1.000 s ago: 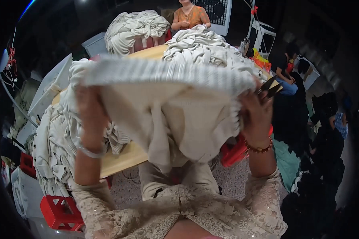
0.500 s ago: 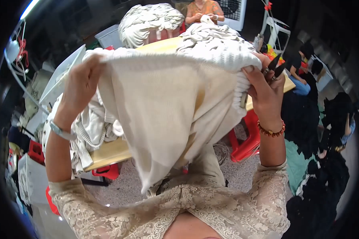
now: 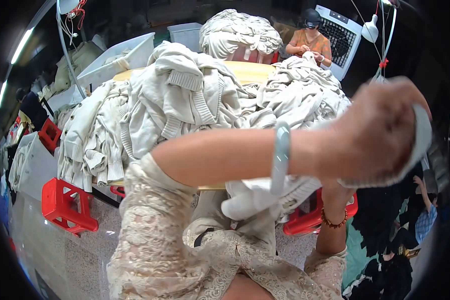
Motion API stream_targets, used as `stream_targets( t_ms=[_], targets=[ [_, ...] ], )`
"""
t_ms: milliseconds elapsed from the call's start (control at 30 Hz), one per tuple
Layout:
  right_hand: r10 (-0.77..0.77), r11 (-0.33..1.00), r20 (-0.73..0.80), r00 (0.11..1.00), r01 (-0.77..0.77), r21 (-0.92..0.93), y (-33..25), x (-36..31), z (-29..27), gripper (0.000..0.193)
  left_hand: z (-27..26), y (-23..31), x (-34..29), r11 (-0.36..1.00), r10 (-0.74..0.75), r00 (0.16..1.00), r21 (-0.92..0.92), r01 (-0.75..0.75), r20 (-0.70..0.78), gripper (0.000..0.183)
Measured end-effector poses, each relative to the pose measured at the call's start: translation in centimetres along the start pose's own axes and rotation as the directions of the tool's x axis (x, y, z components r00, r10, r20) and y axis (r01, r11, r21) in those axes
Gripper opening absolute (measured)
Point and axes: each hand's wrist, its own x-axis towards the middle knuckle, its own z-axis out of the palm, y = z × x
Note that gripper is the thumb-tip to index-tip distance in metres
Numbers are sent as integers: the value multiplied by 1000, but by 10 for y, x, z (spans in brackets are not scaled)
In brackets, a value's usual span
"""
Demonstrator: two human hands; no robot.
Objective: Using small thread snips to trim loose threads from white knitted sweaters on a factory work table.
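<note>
My left arm reaches across to the right, a pale bangle on its wrist. My left hand is blurred but closed on the ribbed edge of a cream knit sweater. Cream knit cloth with a sleeve-like part hangs below the forearm, over my lap; it seems to be the same sweater. My right hand is mostly hidden behind the left one; its wrist shows a beaded bracelet. Whatever its fingers hold is out of sight.
Piles of cream knitwear cover the wooden table. Across it a person in an orange top handles cloth. Red stools stand on the floor. White bins are behind on the left, dark cloth heaps on the right.
Both hands held the sweater spread wide before me; now my left hand has swung far right across my right hand. The small dark-bladed snips in my right hand are hidden from view.
</note>
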Motion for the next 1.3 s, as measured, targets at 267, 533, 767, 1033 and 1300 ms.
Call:
stream_targets(
  t_ms=[267,533,767,1033,1300],
  targets=[
    [389,810,-157,908,-257,526,-32,24,-43,71,-5,-36,-66,839,168,976,499,-215,137,95],
    [86,992,-293,952,-56,110,10,10,-53,55,3,-65,-130,926,-375,925,-25,377,66,104],
    [622,637,4,783,-509,578,16,36,-36,38,-22,-61,-133,875,-477,876,-134,465,-73,49],
    [349,884,149,925,-377,276,55,6,-35,37,-47,-62,-148,636,-729,665,-199,745,162,46],
    [-52,889,310,949,186,-419,87,-46,-95,63,-42,-77,-165,695,-685,689,-74,716,235,47]
  ],
)
